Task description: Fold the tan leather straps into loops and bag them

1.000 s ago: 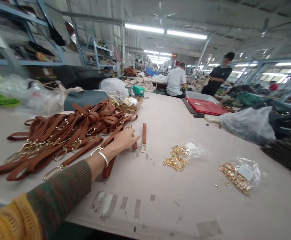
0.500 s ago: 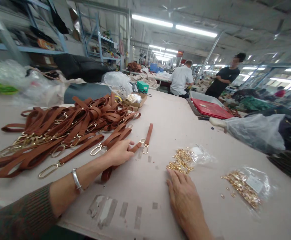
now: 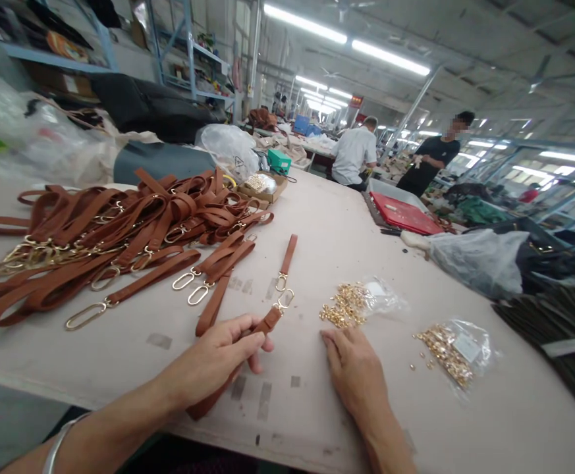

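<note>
My left hand [image 3: 218,359] is closed around a brown leather strap [image 3: 267,322] with a gold clasp at its far end, holding it just above the pale table [image 3: 317,224]. My right hand [image 3: 356,372] lies flat on the table, fingers stretched out, just short of a pile of small gold fittings [image 3: 341,306] spilling from a clear bag. A second short strap [image 3: 287,258] lies beyond the held one. A big heap of brown straps with gold rings [image 3: 119,230] covers the left side of the table.
Another clear bag of gold fittings [image 3: 450,349] lies to the right. A red tray [image 3: 403,214], a grey plastic bag [image 3: 475,260] and dark bundles [image 3: 558,316] sit further right. Two people [image 3: 354,155] work at the far end. Shelving [image 3: 70,59] stands behind the left side.
My left hand has drawn one strap out of the heap toward me. My right hand came into view and settled flat beside the gold fittings.
</note>
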A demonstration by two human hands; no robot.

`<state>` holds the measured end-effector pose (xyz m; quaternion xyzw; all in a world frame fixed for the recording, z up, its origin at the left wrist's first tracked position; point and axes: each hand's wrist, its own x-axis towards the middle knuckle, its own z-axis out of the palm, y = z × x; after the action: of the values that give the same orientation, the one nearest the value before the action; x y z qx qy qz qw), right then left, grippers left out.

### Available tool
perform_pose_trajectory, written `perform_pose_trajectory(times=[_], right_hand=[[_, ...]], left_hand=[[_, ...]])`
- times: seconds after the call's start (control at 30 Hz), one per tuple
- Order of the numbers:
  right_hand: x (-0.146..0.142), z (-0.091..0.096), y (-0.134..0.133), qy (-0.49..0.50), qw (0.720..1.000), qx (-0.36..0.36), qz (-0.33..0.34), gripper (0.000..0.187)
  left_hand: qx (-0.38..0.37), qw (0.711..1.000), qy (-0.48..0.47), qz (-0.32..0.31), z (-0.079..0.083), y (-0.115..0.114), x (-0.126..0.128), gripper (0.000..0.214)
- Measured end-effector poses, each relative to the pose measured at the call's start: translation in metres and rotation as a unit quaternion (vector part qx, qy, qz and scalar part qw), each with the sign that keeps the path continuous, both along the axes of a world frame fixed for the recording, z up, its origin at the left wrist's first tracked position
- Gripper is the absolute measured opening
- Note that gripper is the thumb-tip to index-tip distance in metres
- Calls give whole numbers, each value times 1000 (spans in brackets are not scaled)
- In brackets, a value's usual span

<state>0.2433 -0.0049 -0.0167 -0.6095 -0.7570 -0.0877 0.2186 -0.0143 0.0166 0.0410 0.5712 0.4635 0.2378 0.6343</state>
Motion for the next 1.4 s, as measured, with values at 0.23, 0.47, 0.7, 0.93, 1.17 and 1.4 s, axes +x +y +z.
perform_pose_trajectory(times=[0.23,0.47,0.7,0.93,1.17,1.4], right_hand=[[-9,2,-22,45,999,-5,-7,19],[-22,3,-20,52,996,-60,-42,19],[-16,20,-6,85,984,-151,-36,21],[-14,31,-14,170,975,-134,-55,17],[-34,24,-52,531,836,-133,-47,22],[-49,14,-85,664,719,-199,-39,22]], left_hand=[[-19,999,-38,18,-13,-23,5,32],[-31,999,-31,24,-13,-32,2,36],[-30,995,-85,31,-18,-36,3,38],[-46,996,-70,26,-22,-44,9,38],[-53,992,-111,-4,-33,-49,26,35],[-56,989,-123,-60,-20,-60,39,36]])
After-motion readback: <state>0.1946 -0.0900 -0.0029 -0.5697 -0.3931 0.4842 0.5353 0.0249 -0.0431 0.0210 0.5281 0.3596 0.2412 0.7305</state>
